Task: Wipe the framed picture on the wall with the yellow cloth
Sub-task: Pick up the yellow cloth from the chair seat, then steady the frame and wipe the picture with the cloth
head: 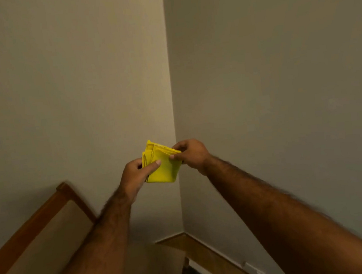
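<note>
A folded yellow cloth [164, 164] is held up in front of a room corner, between both hands. My left hand [136, 177] pinches its left edge with thumb on the front. My right hand [191, 156] grips its upper right corner. No framed picture shows on either wall in this view.
Two plain beige walls meet at a corner [171, 93] straight ahead. A wooden headboard with a padded panel [40, 229] leans along the left wall at the lower left. A wooden skirting board [205, 252] runs along the right wall. A wooden surface [157, 264] lies below my arms.
</note>
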A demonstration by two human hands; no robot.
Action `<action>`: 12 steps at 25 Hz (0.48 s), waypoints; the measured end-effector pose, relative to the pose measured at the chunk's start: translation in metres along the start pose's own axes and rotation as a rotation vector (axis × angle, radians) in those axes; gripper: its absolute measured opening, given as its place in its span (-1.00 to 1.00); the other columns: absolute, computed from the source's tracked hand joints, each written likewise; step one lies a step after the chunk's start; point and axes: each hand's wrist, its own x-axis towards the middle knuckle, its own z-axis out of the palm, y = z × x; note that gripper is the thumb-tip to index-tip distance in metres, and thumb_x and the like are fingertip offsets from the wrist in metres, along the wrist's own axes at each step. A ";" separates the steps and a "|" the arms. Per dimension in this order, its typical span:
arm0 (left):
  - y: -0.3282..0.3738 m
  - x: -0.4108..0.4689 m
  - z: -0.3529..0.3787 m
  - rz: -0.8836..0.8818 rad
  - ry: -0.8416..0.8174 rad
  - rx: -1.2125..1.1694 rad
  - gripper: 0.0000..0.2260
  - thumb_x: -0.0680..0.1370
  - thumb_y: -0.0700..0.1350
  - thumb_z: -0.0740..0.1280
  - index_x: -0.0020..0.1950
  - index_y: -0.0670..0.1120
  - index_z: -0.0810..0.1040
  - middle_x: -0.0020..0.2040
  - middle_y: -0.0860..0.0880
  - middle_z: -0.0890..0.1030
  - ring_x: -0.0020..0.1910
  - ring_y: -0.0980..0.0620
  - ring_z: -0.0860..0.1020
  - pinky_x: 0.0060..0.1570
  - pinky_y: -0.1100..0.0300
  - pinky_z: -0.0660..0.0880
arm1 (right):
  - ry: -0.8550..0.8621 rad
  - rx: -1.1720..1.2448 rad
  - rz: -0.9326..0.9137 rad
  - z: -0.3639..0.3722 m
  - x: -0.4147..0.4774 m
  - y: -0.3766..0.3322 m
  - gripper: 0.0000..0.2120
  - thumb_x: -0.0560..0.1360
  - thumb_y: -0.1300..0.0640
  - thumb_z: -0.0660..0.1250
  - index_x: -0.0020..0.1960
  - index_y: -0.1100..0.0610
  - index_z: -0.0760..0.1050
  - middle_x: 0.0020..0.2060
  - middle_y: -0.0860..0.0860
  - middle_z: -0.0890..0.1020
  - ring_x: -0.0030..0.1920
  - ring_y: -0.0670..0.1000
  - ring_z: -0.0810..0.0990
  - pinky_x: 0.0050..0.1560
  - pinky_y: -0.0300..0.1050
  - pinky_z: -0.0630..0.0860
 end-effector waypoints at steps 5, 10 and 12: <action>0.110 0.014 0.047 0.232 -0.036 0.001 -0.79 0.42 -0.15 0.56 0.01 -0.15 0.68 -0.07 -0.19 0.73 -0.15 -0.02 0.66 -0.11 0.07 0.61 | 0.121 0.004 -0.103 -0.095 -0.024 -0.065 -0.69 0.42 0.25 0.53 0.14 0.29 0.67 -0.12 0.15 0.66 -0.08 0.08 0.60 0.19 0.24 0.62; 0.220 0.012 0.092 0.456 -0.054 -0.012 -0.79 0.42 -0.17 0.56 0.01 -0.15 0.68 -0.10 -0.15 0.72 -0.19 0.05 0.64 -0.15 0.16 0.61 | 0.260 -0.032 -0.212 -0.186 -0.057 -0.131 -0.67 0.44 0.25 0.51 0.18 0.31 0.65 0.01 0.27 0.71 -0.02 0.14 0.66 0.19 0.22 0.63; 0.262 0.008 0.108 0.547 -0.072 -0.027 -0.83 0.41 -0.18 0.56 -0.02 -0.09 0.68 -0.15 -0.06 0.71 -0.24 0.14 0.64 -0.20 0.25 0.60 | 0.321 -0.062 -0.248 -0.219 -0.074 -0.157 -0.67 0.45 0.23 0.51 0.19 0.30 0.65 0.08 0.31 0.71 0.03 0.16 0.69 0.19 0.21 0.63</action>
